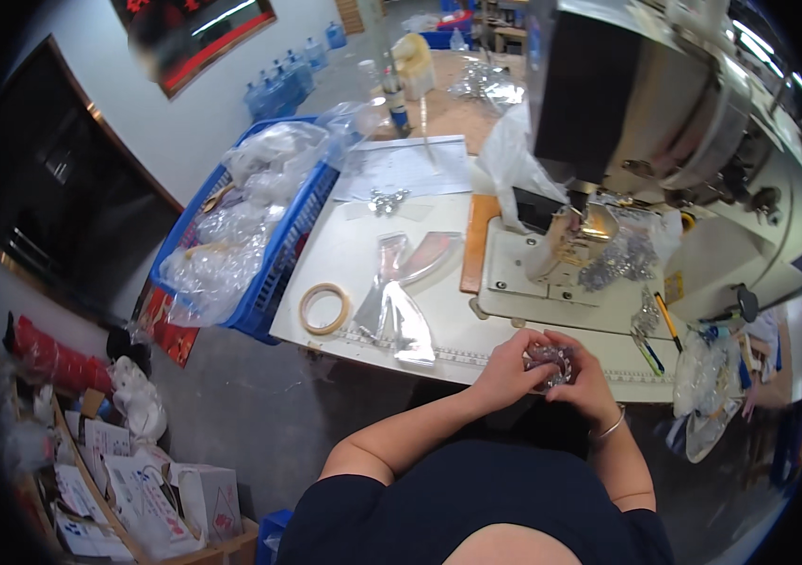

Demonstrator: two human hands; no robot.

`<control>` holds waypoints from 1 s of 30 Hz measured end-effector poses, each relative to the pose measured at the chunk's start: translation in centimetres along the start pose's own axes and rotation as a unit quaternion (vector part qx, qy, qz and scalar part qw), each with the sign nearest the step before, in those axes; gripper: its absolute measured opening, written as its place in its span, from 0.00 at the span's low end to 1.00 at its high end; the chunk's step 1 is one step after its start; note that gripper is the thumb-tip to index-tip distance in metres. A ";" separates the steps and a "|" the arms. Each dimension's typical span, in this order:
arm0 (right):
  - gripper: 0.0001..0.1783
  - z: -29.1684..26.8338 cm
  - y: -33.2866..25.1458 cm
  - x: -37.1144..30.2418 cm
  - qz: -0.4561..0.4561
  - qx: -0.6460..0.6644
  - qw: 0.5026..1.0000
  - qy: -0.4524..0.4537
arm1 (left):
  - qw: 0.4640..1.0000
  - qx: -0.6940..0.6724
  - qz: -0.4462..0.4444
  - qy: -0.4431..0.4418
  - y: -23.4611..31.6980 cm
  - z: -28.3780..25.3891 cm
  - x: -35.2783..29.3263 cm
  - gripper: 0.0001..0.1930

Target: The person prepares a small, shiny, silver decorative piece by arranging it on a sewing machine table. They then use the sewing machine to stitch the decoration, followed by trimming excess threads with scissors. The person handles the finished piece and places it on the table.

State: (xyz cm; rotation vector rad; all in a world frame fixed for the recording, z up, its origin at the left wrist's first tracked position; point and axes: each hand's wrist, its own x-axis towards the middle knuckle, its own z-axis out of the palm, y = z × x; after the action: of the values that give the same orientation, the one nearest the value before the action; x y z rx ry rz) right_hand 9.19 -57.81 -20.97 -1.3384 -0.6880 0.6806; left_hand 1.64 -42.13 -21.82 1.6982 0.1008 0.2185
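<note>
Both hands meet at the near edge of the pale worktop (363, 282), just in front of the person's dark blue top. The left hand (508, 369) and the right hand (586, 381) are both curled around a small clear plastic packet with shiny silver pieces inside (550, 362), which sits between the fingers of the two hands, held just above the worktop edge. A thin silver bracelet (609, 428) circles the right wrist. Beyond the hands stands a large white industrial sewing machine (664, 141), with a heap of small glittering metal pieces (619, 260) lying on its base near the needle. To the left of the hands, flat clear plastic bags (399, 306) lie on the worktop, and just beside them a roll of tan adhesive tape (324, 308) rests flat. Further left, a blue plastic crate filled with crumpled clear bags (280, 254) overhangs the worktop's side. A pen with a yellow and black barrel (668, 321) lies to the right, near the machine base.
</note>
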 end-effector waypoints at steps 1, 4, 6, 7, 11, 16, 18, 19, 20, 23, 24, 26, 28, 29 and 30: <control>0.37 1.1 0.1 0.4 0.010 0.018 1.000 -0.015 | 1.000 0.006 -0.019 0.008 -0.3 -0.5 -0.3 0.15; 0.21 1.8 1.5 1.2 0.093 0.040 0.995 0.025 | 0.997 -0.001 -0.066 0.030 -1.6 -2.2 -1.2 0.18; 0.09 2.0 3.6 1.8 0.060 0.008 0.996 0.066 | 0.997 0.070 0.023 0.014 0.0 -4.0 -1.6 0.18; 0.08 1.8 3.6 2.0 0.055 0.060 0.993 0.088 | 0.992 0.104 0.070 0.004 1.1 -5.4 -1.5 0.17; 0.08 0.2 2.1 2.4 0.080 0.148 0.970 0.176 | 0.823 0.408 0.115 0.378 -1.7 -17.1 2.9 0.15; 0.12 -0.9 3.0 1.2 0.119 0.168 0.959 0.193 | 0.804 0.504 -0.115 0.294 -3.4 -20.3 3.4 0.16; 0.12 -1.4 3.4 1.2 0.117 0.192 0.957 0.183 | 0.776 0.514 -0.047 0.361 -4.4 -19.3 3.3 0.15; 0.12 -1.6 3.6 1.0 0.119 0.204 0.955 0.178 | 0.760 0.517 -0.014 0.393 -4.9 -18.9 3.1 0.15; 0.12 -1.6 3.6 1.0 0.115 0.199 0.958 0.174 | 0.750 0.522 0.006 0.406 -5.2 -18.9 3.0 0.13; 0.12 -1.4 3.6 0.8 0.111 0.183 0.962 0.169 | 0.733 0.543 0.085 0.401 -4.5 -18.7 2.6 0.09; 0.12 -1.4 3.5 0.8 0.113 0.179 0.963 0.169 | 0.750 0.523 0.129 0.385 -4.3 -18.8 2.3 0.07; 0.12 -1.3 3.5 0.7 0.115 0.170 0.965 0.162 | 0.777 0.478 0.216 0.350 -3.9 -18.6 1.4 0.06; 0.13 -1.3 3.2 0.6 0.114 0.162 0.968 0.152 | 0.784 0.457 0.266 0.325 -3.4 -18.1 0.1 0.06; 0.13 -1.3 3.0 0.6 0.115 0.161 0.969 0.148 | 0.787 0.446 0.291 0.312 -3.4 -17.8 -0.6 0.06; 0.13 -1.2 2.9 0.5 0.118 0.160 0.969 0.144 | 0.792 0.397 0.311 0.343 -3.8 -17.5 -1.3 0.06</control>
State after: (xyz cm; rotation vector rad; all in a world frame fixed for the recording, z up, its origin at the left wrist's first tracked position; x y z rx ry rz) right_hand 10.27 -57.87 -23.94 -1.1937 -0.1753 0.7330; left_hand -2.91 -24.80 -23.49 2.3619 0.1843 1.4710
